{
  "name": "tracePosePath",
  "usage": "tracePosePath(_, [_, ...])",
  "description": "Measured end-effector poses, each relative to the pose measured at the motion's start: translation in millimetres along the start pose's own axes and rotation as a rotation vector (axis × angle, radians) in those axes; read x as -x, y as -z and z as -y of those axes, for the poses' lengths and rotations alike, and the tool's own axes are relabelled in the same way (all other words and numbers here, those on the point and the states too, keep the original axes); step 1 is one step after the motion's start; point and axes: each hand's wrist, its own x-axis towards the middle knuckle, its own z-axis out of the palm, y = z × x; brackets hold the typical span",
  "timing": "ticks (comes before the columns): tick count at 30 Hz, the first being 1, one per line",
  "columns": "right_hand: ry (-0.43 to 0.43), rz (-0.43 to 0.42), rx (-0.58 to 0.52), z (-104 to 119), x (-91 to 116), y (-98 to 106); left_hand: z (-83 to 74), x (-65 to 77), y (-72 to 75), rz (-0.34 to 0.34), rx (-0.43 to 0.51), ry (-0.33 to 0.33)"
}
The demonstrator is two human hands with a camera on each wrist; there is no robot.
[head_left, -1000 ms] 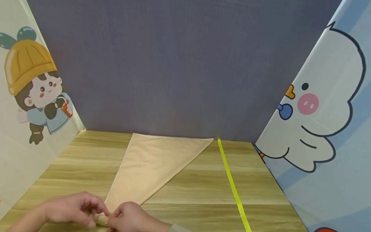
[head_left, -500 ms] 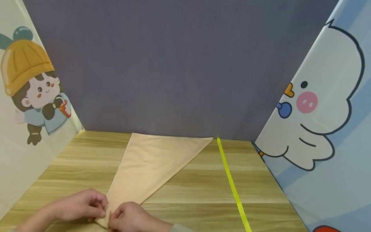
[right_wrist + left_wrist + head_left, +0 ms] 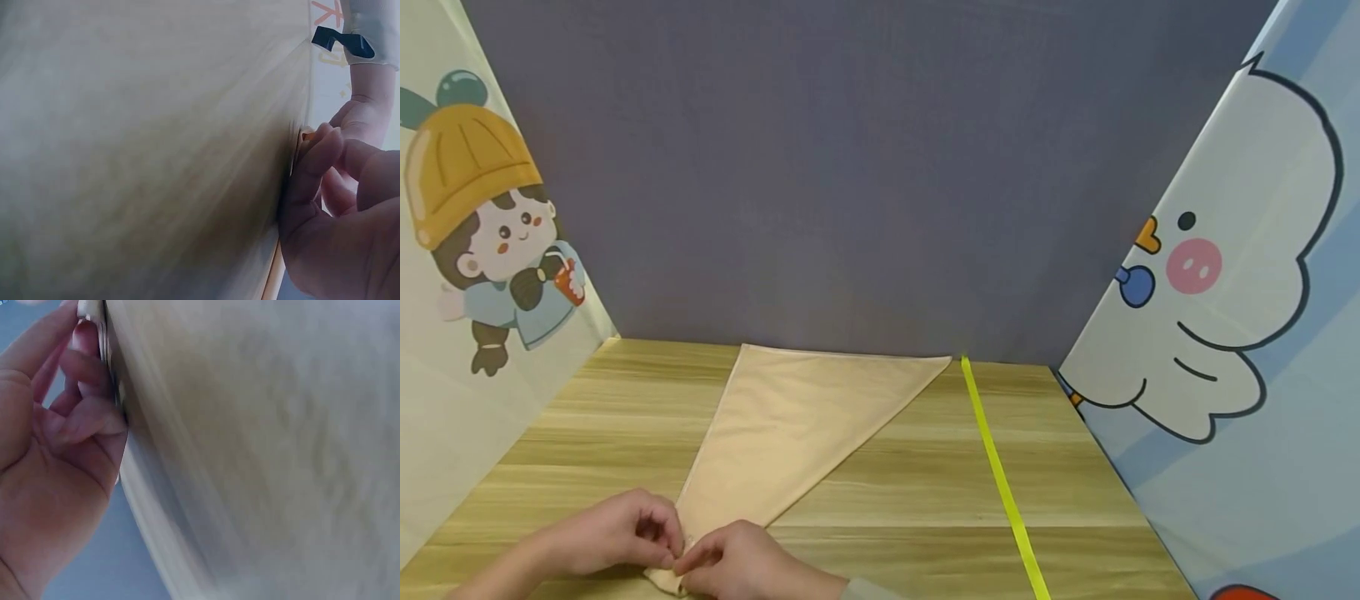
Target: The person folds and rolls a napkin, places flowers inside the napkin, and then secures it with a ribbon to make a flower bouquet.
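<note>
A beige cloth point(image 3: 797, 425), folded to a triangle, lies on the wooden table with its top edge along the back wall. Its narrow near end is bunched into a small fold at the bottom of the head view. My left hand point(image 3: 613, 533) pinches that fold from the left with thumb and fingertips. From the other side my right hand point(image 3: 741, 562) pinches the fold too, its fingertips right beside those of the left. In the left wrist view, a bit of pale cloth point(image 3: 91, 309) shows at the fingertips of the left hand. The folded end is partly hidden by both hands.
A yellow strip point(image 3: 996, 458) runs front to back along the wood-grain table point(image 3: 1090, 500), right of the cloth. A dark grey wall point(image 3: 850, 183) closes the back. Printed cartoon panels stand left point(image 3: 445, 433) and right point(image 3: 1240, 333).
The left hand has come slightly up and right, taking hold of the cloth's near end beside the right hand. The end has been folded over. The rest of the cloth has stayed put.
</note>
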Motion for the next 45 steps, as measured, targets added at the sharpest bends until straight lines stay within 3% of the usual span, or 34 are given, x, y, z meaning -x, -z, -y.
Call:
tracePosePath(7, [-0.016,-0.023,0.017,-1,1,1,-4.8,8.7,10.2,0.107,-0.001,-0.009])
tracePosePath(20, [-0.076,-0.071,-0.064,-1,0,-4,-5.2,3.6,9.3,0.095,-0.187,-0.039])
tracePosePath(24, [-0.075,-0.092,-0.083,-1,-1,-5,-6.0,0.0,8.7,0.070,-0.203,-0.029])
tracePosePath(31, [-0.091,-0.138,-0.089,-1,-3,-8,-7.1,-3.9,4.5,-0.021,-0.113,0.151])
tracePosePath(38, [-0.113,-0.208,-0.049,-2,-5,-10,-4.7,-6.2,0.1,-0.061,-0.138,0.130])
tracePosePath(45, [-0.111,-0.197,-0.019,-2,-5,-10,-3.4,-8.6,-1.5,-0.073,-0.076,0.080])
